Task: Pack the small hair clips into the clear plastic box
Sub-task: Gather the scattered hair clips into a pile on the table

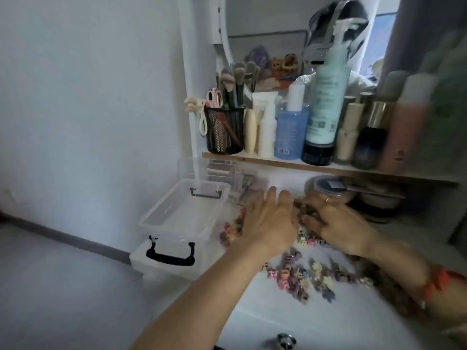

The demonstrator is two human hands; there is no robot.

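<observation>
Two hands work over the scatter of hair clips (300, 276) on the white table (278, 322). The left hand (267, 223) lies flat, its fingers (271, 195) straight and close together, resting palm down on clips at the pile's left edge. The right hand (338, 226) has its fingers bent over a dark clump of clips between the two hands. Blur hides whether they actually pinch it.

One clear plastic box (187, 213) stands open to the left of both hands, and nothing can be made out inside it. It is just beside the left hand, so that hand is the nearer one, and any load has to travel leftward over the box's right wall. The box's long side runs away from the person toward the wall. It carries two black clasps, one on the near end (171, 253) and one on the far end (206, 193).

The clips are too many and too blurred to count. By my guess there are dozens, all outside the box, so packing looks barely begun.
</observation>
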